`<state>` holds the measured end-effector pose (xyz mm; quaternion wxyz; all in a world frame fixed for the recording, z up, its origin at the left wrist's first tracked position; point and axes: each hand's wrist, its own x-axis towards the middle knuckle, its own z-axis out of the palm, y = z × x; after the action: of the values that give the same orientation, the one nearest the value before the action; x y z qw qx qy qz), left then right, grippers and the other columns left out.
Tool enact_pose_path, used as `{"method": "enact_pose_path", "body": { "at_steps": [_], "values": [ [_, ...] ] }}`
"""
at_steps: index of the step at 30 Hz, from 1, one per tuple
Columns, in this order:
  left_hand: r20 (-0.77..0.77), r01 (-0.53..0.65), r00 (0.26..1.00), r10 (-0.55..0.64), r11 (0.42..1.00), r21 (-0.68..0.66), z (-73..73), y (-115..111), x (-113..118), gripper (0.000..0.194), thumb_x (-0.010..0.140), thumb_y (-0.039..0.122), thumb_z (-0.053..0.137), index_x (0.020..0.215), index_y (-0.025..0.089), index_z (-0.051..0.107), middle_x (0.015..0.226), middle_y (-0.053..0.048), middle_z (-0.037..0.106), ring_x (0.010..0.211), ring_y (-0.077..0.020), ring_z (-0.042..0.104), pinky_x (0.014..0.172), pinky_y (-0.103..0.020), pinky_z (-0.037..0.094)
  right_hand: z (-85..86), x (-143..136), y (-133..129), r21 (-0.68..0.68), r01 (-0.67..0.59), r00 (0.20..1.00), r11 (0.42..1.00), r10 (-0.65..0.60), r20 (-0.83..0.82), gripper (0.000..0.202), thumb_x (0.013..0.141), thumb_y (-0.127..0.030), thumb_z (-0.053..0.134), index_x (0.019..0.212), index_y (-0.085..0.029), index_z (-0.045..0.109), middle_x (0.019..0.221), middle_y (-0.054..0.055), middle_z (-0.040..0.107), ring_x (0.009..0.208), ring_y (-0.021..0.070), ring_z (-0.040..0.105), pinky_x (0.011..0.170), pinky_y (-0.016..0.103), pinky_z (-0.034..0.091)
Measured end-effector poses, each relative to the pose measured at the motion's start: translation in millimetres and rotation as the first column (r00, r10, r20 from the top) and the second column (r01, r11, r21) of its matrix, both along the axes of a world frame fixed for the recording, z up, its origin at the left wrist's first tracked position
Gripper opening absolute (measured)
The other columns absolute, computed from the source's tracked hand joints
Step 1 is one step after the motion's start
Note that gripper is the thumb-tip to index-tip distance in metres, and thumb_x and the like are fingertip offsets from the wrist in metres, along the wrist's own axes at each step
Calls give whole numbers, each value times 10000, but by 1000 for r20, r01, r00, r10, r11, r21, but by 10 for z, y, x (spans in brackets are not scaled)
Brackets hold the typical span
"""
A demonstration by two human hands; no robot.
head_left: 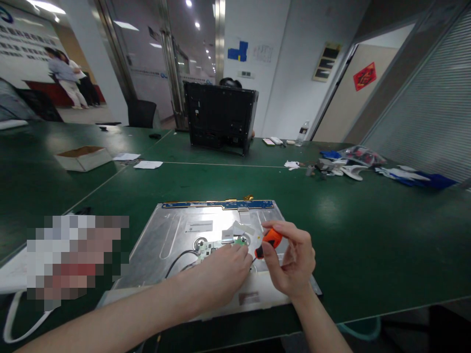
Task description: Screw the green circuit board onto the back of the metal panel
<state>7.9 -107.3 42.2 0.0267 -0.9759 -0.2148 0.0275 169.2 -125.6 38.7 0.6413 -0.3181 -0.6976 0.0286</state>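
My right hand (293, 257) grips an orange and black screwdriver (271, 240) by its handle, the shaft slanting down to the left. Its tip is hidden near the fingers of my left hand (228, 274). That hand lies over a green circuit board (209, 246), fingers bent and pressed together; what they hold, if anything, is out of sight. Beneath both hands is the silver metal back of a display panel (172, 223), lying flat. A blue circuit strip (221, 204) runs along its far edge, and a dark cable (180, 257) leads from the board.
A black monitor housing (221, 115) stands across the green table (353, 240). An open cardboard box (84, 159) and papers (148, 164) are at the left. Bags and scraps (353, 164) lie at the right, near a water bottle (302, 133). A blurred patch covers the near left.
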Motion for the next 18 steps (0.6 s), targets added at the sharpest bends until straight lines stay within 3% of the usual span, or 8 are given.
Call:
{"method": "enact_pose_path", "body": {
  "at_steps": [7,13,18],
  "values": [
    [22,14,1000,-13,1000,-13,-63,90,13,176,773,93,530,937,109,590,914,-101,641,826,-227,597,727,-327,472,56,-3,-7,50,95,992,994,-99,79,366,796,-134,536,1158,-191,544,1016,89,596,936,225,572,726,405,506],
    [73,-8,997,17,993,-115,-74,191,37,101,789,103,516,844,131,595,812,-76,642,706,-195,595,624,-292,461,75,2,-32,34,145,980,989,-148,133,341,822,-170,492,1156,-202,556,1014,88,557,898,219,555,684,392,505],
    [95,29,995,-13,986,-163,-37,199,56,125,822,113,487,828,126,612,822,-87,643,717,-194,592,638,-295,462,68,19,-14,92,167,971,982,-180,158,378,773,-235,633,1137,-213,533,942,75,564,837,210,567,648,364,518]
  ]
}}
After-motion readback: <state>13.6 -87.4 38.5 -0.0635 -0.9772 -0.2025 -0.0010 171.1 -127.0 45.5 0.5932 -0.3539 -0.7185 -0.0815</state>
